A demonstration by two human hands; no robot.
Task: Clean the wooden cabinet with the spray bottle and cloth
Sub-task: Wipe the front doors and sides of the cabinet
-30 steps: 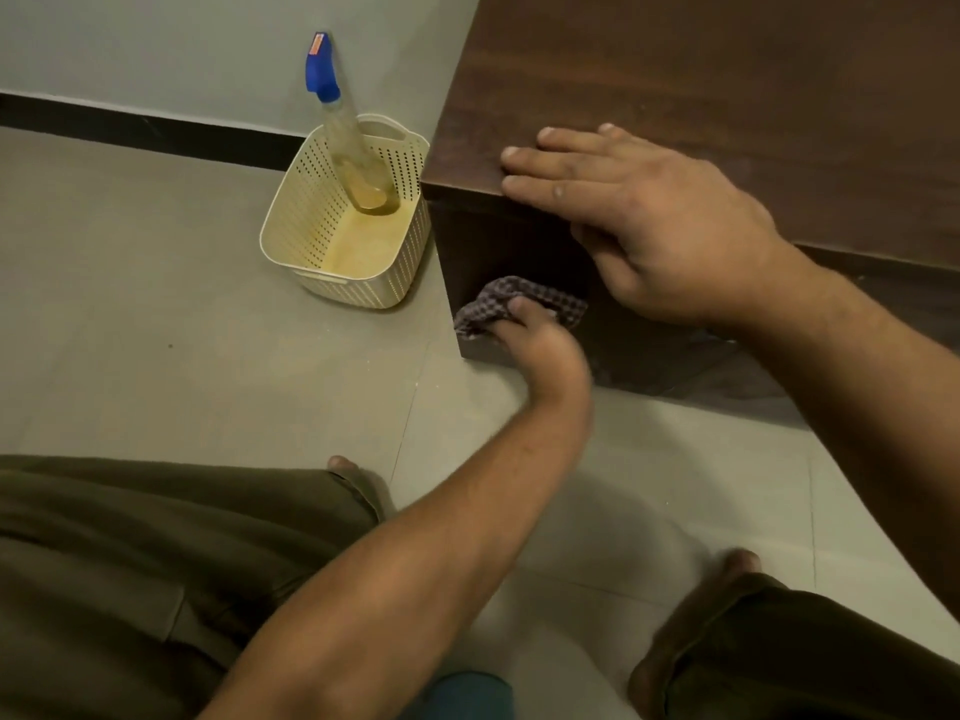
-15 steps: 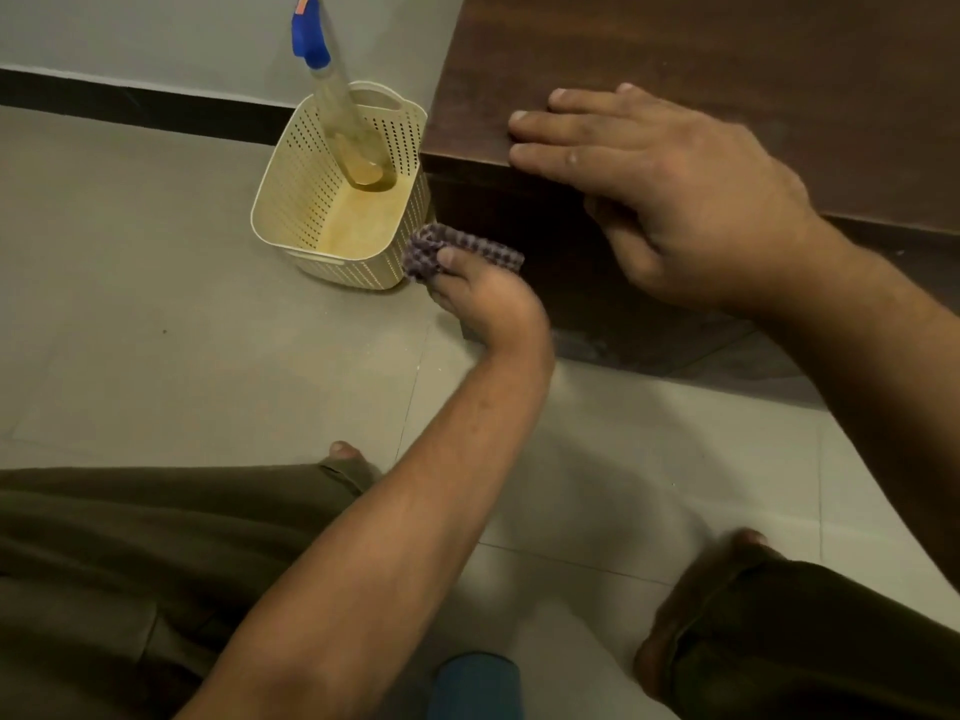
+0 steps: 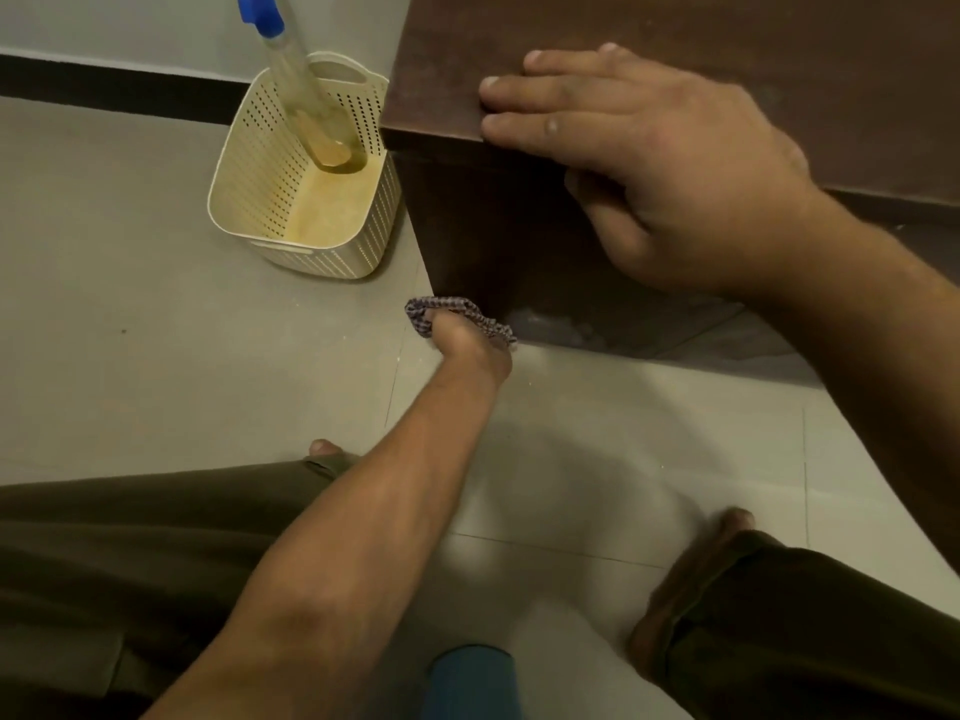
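Observation:
The dark wooden cabinet [image 3: 675, 28] fills the upper right, its front face in shadow. My left hand [image 3: 470, 345] presses a small checked cloth [image 3: 452, 308] against the bottom left corner of that front face, close to the floor. My right hand [image 3: 660, 163] lies flat on the cabinet's top edge, fingers spread, thumb hanging over the front. The spray bottle [image 3: 306, 96], clear with yellowish liquid and a blue nozzle, leans inside a cream perforated basket [image 3: 244, 163] to the left of the cabinet.
The basket stands on the grey tiled floor [image 3: 156, 330] against the cabinet's left side, near a wall with a black skirting [image 3: 104, 85]. My knees in dark olive trousers and my bare toes [image 3: 324, 448] are at the bottom. A blue object [image 3: 470, 678] shows at the lower edge.
My left hand with the cloth swept left toward the basket, then came down to the cabinet's bottom corner by the floor. My right hand has stayed on the cabinet top.

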